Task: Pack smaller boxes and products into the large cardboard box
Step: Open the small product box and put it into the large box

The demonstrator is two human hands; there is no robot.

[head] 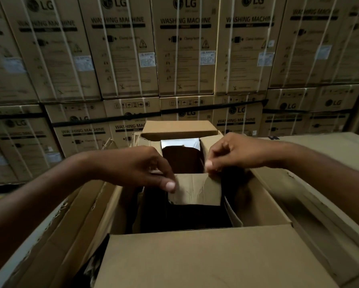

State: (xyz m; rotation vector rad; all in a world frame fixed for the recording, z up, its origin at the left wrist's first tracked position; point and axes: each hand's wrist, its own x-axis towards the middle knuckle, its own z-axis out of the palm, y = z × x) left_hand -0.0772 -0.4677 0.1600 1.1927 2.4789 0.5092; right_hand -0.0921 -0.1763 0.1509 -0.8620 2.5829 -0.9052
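Inside the large cardboard box (195, 256), we are pinching the near flap (197, 190) of a smaller box (179, 129) in both grips, left hand (141, 169) and right hand (236, 154), likely folding it shut next.

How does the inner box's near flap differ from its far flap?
The near flap is creased with a ragged lower edge; the far flap looks smooth. The left hand and right hand pinch the near flap's corners; nothing touches the far flap. Both are plain brown cardboard.
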